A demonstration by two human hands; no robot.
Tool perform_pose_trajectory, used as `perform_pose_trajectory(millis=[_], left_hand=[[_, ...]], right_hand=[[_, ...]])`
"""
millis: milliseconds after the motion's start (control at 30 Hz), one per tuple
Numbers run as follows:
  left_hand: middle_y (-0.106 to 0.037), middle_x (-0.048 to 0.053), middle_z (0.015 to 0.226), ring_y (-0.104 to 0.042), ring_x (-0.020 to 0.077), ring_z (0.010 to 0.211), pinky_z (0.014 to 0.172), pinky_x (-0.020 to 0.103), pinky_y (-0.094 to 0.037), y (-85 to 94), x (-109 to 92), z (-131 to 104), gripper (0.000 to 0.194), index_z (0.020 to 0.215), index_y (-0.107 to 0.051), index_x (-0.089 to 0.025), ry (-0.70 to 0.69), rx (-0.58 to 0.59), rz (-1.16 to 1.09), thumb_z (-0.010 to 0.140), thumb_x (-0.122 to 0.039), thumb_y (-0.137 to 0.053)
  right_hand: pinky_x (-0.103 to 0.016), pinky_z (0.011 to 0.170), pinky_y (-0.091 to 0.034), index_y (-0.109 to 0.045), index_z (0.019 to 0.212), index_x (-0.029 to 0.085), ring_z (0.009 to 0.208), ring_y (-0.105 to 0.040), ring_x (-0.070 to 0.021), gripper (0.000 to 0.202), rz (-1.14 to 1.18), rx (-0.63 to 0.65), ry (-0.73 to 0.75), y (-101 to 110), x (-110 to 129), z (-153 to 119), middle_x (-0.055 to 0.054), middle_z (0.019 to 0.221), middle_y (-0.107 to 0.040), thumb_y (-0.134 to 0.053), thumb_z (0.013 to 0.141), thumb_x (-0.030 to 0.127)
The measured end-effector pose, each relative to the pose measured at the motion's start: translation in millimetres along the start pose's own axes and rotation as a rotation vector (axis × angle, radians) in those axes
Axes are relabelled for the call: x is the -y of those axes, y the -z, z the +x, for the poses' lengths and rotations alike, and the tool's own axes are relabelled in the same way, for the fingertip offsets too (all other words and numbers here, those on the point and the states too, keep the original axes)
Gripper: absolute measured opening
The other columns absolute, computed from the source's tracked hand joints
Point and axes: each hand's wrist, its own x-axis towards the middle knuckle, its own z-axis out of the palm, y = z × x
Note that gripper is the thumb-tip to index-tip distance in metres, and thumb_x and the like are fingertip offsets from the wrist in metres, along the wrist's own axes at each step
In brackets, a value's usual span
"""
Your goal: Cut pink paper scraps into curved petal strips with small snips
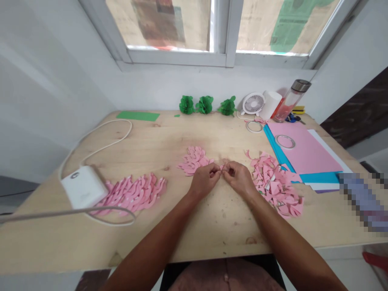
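We pinch small pink paper piece [222, 166] between left hand [206, 178] and right hand [238, 176]; likely light, fragile, best held at edges.

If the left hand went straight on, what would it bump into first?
Probably the right hand, whose fingertips nearly meet its own around a small pink piece; exact depth is unclear.

The hands [206, 178] [239, 178] partly hide a small pink piece [223, 166]; pixelation obscures an object [365, 202] rightward.
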Motion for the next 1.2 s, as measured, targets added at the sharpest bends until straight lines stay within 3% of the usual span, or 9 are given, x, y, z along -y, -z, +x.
perform_pose_trajectory(millis=[533, 1200], left_hand=[[-0.055, -0.002, 0.058, -0.047, 0.0087, 0.053, 0.051, 0.019, -0.036, 1.7, -2.3, 2.4, 0.012, 0.061, -0.057, -0.016, 0.100, -0.085, -0.156, 0.068, -0.024, -0.052], [-0.055, -0.002, 0.059, -0.050, 0.0088, 0.055, 0.053, 0.020, -0.040, -2.3, 1.8, 2.3, 0.014, 0.064, -0.055, -0.015, 0.177, 0.002, -0.508, 0.069, -0.028, -0.057]], right_hand=[[-0.022, 0.054, -0.037, -0.064, 0.071, 0.017, 0.057, -0.051, -0.0122, 0.018, 0.156, -0.022, -0.088, 1.5, -2.9, -0.3, 0.000, 0.064, -0.061, -0.050, 0.075, 0.027], [-0.020, 0.050, -0.036, -0.058, 0.066, 0.017, 0.050, -0.045, -0.0092, 0.012, 0.340, -0.015, -0.178, -4.2, -5.5, 0.1, 0.003, 0.056, -0.052, -0.055, 0.069, 0.027]])
